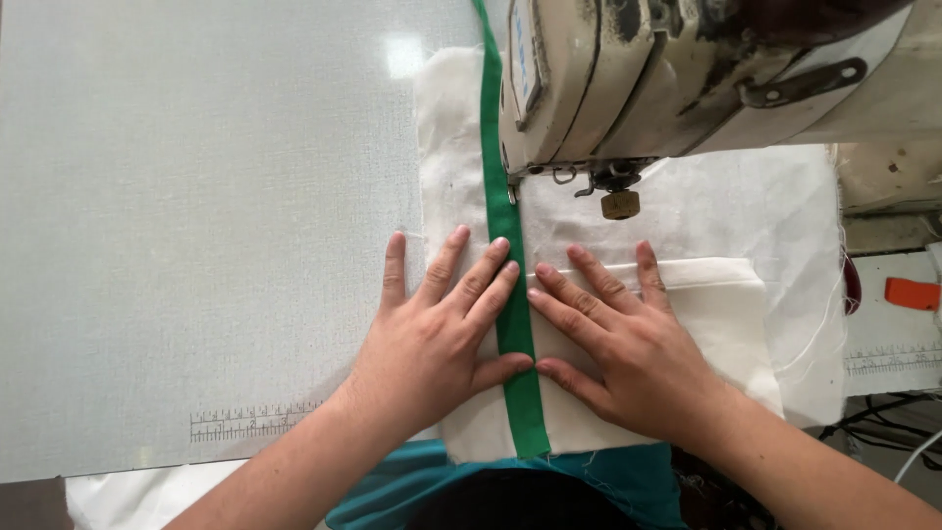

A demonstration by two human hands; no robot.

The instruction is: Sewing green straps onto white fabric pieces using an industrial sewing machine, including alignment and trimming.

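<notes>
- Two bare hands lie flat and open on a folded piece of cream-white woven cloth (628, 412), gripping nothing, palms down and fingers spread
- Left hand (432, 339) rests with its little finger out over the pale grey tabletop (196, 245) and its index and middle fingers touching the left edge of a long green fabric strip (515, 334)
- Right hand (613, 344) presses the cloth just to the right of the strip, its thumb tip touching the strip's right edge, close to the left thumb
- Green strip runs straight up the cloth from the near edge, between the two hands, to the needle area and on past the left side of the machine head
- Cream-white cloth sits in front of the machine, its folded upper edge crossing under the right fingertips; a wider thin white layer (746, 206) lies beneath it and spreads to the right
- Worn off-white metal sewing machine head (667, 79) hangs over the far end of the cloth, with a small brass-coloured knob (620, 204) under it
- Printed ruler marking (250, 422) shows on the tabletop near the left wrist
- Orange flat object (913, 292) lies at the far right edge, well apart from both hands
</notes>
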